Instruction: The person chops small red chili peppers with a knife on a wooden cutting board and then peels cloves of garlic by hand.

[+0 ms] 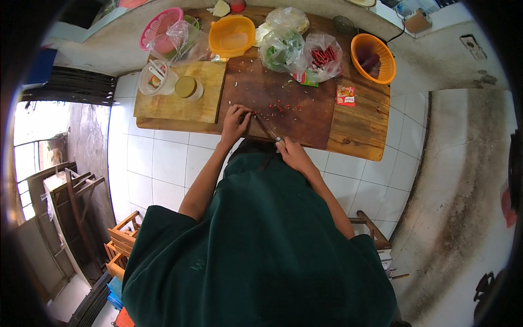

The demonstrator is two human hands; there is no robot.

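Observation:
My right hand (291,153) grips the handle of a kitchen knife (268,127). The blade points forward and left across the dark brown board (245,90) set in the wooden table. At the blade's tip, the fingertips of my left hand (235,122) hold a small piece of red chilli (254,113) down on the board; most of it is hidden by the fingers. Chopped red chilli bits (282,108) and pale seeds lie scattered to the right of the blade. Farther back, a clear plastic bag (333,45) holds several whole red chillies.
To the left, a yellowish cutting board (208,90) carries a lidded jar (189,88) and a plastic tub (144,83) with spoons. Behind are an orange basin (233,24), a pink basket (150,28) and bagged greens (278,53). An orange basket (386,61) and seasoning sachet (345,96) sit right.

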